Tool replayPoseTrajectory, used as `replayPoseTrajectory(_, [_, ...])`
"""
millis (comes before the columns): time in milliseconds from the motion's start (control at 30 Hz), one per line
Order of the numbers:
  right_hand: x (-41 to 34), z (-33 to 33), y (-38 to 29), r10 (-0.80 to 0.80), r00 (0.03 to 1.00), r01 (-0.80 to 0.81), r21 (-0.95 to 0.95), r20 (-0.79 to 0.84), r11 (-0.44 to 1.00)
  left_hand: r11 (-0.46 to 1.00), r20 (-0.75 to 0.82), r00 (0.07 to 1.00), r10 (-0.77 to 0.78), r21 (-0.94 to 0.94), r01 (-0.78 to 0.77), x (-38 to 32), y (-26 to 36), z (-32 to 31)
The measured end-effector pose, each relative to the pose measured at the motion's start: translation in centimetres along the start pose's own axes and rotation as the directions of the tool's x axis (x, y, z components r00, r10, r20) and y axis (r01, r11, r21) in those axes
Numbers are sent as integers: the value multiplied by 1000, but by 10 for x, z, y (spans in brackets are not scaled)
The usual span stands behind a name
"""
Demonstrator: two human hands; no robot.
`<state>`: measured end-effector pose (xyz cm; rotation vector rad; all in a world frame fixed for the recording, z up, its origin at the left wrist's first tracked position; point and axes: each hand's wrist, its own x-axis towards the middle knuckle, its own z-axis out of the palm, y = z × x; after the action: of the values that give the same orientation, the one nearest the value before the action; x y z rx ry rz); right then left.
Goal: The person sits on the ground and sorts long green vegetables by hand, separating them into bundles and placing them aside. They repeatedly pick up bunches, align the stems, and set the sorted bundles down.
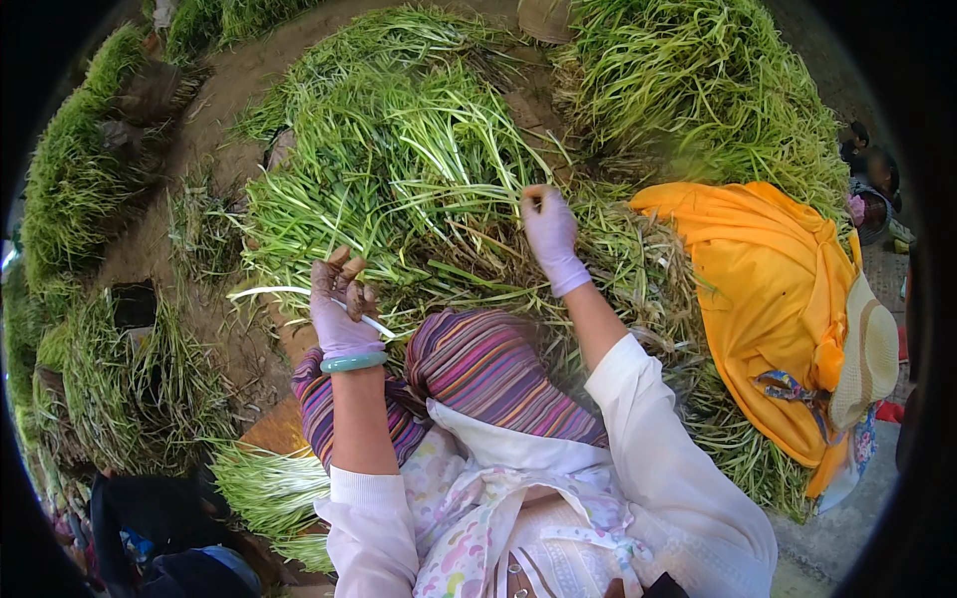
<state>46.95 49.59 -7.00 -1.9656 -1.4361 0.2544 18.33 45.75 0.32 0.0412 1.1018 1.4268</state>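
My left hand (344,303), in a thin lilac glove with soiled fingertips, holds a slim white stem (269,290) lying across the palm. A green bangle circles that wrist. On the other side my right hand (552,235), gloved alike, pinches the ends of a few long green stalks (463,187). Their leaves trail left over a broad heap of leafy green stalks (344,149) with pale stems. Brownish withered leaves (478,254) lie between my hands, close to my knees in striped cloth (478,366).
Cleaned pale-stemmed stalks (273,478) lie in bundles by my left side. A second tall heap of greens (703,82) rises at the upper right. Orange cloth (770,299) and a straw hat (867,351) are at my right. Another person (164,516) bends at the lower left.
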Motion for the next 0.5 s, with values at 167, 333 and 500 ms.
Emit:
replayPoseTrajectory(167, [22,3,59,172,983,-179,-129,-64,975,999,-41,999,19,-32,-20,5,1,-3])
replayPoseTrajectory(333, [37,4,57,453,773,-552,119,445,825,1000,-24,999,-25,13,25,1,-1,3])
replayPoseTrajectory(500, [12,4,-21,11,741,-432,464,672,773,999,332,943,20,18,-28,-8,0,10])
